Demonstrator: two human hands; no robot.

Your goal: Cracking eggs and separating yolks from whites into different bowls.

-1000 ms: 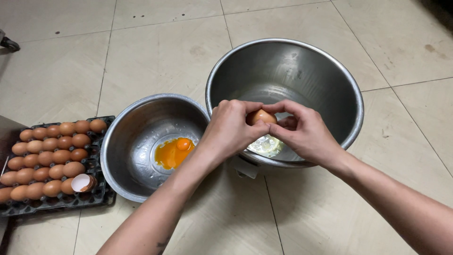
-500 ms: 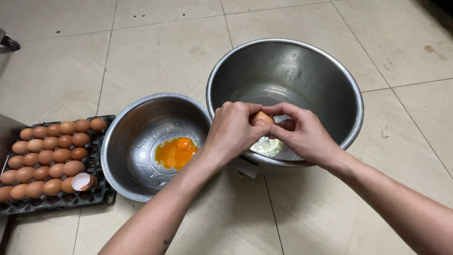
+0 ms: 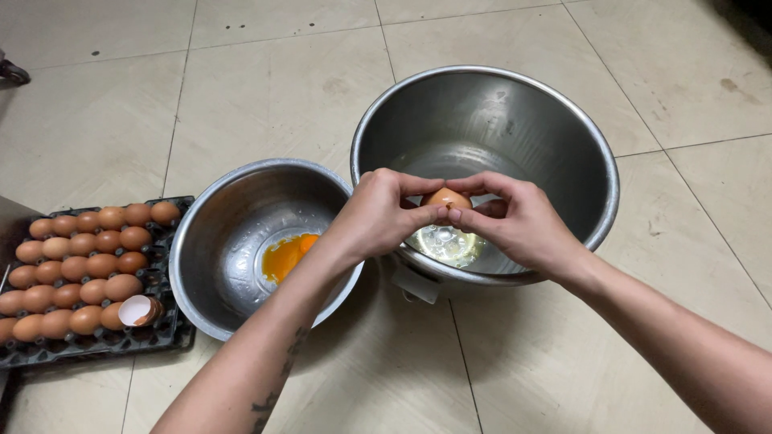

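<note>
My left hand (image 3: 376, 215) and my right hand (image 3: 519, 221) together grip one brown egg (image 3: 446, 198) by the fingertips, held over the near side of a large steel bowl (image 3: 563, 128). Clear egg white (image 3: 446, 241) lies in the bottom of that bowl, right under the egg. A smaller steel bowl (image 3: 211, 233) to the left holds orange yolk (image 3: 288, 255); my left forearm crosses its right rim.
A dark tray (image 3: 173, 329) with several brown eggs (image 3: 80, 265) sits at far left on the tiled floor (image 3: 241, 88). An empty broken shell (image 3: 137, 310) rests in the tray's near right corner. A dark object (image 3: 12, 72) shows at the left edge.
Both hands stay closed on the egg over the large bowl, with only a slight shift of fingers. The bowls and tray have not moved.
</note>
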